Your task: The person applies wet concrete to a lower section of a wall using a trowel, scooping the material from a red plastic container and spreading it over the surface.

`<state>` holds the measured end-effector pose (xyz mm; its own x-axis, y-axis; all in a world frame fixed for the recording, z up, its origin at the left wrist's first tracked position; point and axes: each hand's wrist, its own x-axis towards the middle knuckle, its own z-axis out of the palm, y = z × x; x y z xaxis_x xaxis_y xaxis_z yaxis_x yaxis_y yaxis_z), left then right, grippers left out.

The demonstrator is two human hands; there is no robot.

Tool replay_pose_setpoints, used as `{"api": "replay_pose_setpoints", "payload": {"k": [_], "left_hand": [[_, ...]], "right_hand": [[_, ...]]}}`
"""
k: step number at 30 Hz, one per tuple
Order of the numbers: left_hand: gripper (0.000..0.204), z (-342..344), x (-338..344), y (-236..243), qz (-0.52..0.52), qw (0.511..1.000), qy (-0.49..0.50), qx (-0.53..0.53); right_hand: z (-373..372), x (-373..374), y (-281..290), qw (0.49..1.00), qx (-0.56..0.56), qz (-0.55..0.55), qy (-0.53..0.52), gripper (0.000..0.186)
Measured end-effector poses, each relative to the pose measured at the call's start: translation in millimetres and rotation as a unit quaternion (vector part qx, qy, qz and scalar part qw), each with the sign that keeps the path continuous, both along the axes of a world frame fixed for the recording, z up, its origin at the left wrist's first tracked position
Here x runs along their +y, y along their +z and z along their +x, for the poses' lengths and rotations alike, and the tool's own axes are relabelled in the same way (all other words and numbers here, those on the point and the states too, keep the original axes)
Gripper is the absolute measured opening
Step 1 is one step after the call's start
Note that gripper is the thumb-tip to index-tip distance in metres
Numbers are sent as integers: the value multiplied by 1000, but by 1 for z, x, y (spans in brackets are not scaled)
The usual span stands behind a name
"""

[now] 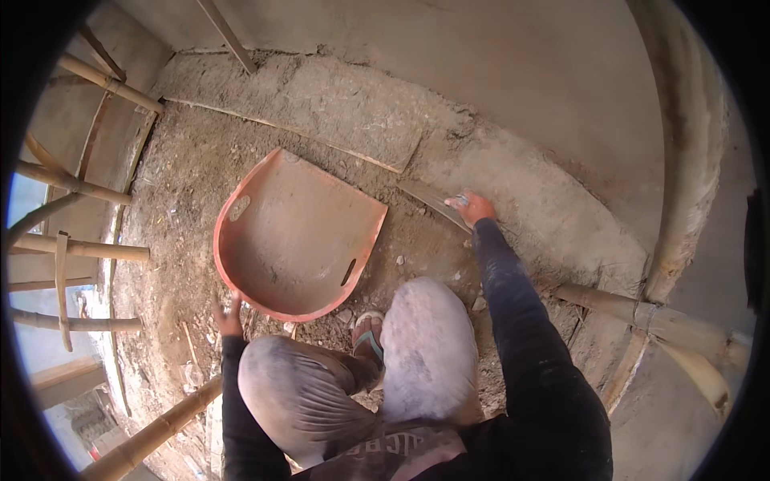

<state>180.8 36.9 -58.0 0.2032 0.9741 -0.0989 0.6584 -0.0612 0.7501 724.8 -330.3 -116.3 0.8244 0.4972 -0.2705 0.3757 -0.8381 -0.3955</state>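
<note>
My right hand [476,208] is closed around the handle of a long flat trowel [431,199], whose grey blade lies at the edge of a low mortar-covered ledge [529,188]. In front of my knees sits a wide orange-red mortar pan [293,232], rounded on the near side and straight-edged toward the far right. Grey mortar coats its inside, and a slot handle shows near its right edge. My left hand [228,317], fingers apart, is beside the pan's near left rim; whether it touches the rim I cannot tell.
Bamboo poles [88,248] stick in from the left, and another pole [160,429] slants up at the lower left. A bamboo piece [601,305] lies at the right. Rubble and dirt [172,272] cover the ground. A plastered wall [513,64] rises beyond the ledge.
</note>
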Motion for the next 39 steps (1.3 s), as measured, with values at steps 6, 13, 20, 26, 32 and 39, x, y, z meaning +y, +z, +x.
{"api": "replay_pose_setpoints", "payload": {"k": [6,13,20,26,32,39], "left_hand": [[61,9,30,-57,-275,931,140,-195],[64,113,-45,-92,-146,945,255,-142],[59,138,37,-83,-97,958,109,-245],[59,128,5,-36,-114,949,145,-255],[62,152,2,-9,-240,890,240,-306],[56,157,79,-17,-294,899,186,-266]], "right_hand": [[-32,-29,31,999,-18,35,-37,61],[31,-115,27,990,-47,-7,-130,50],[53,21,-9,986,126,15,-106,52],[-74,63,-42,952,85,-89,-279,73],[-58,31,-24,949,105,-152,-255,72],[-61,53,-34,943,178,-65,-274,69]]}}
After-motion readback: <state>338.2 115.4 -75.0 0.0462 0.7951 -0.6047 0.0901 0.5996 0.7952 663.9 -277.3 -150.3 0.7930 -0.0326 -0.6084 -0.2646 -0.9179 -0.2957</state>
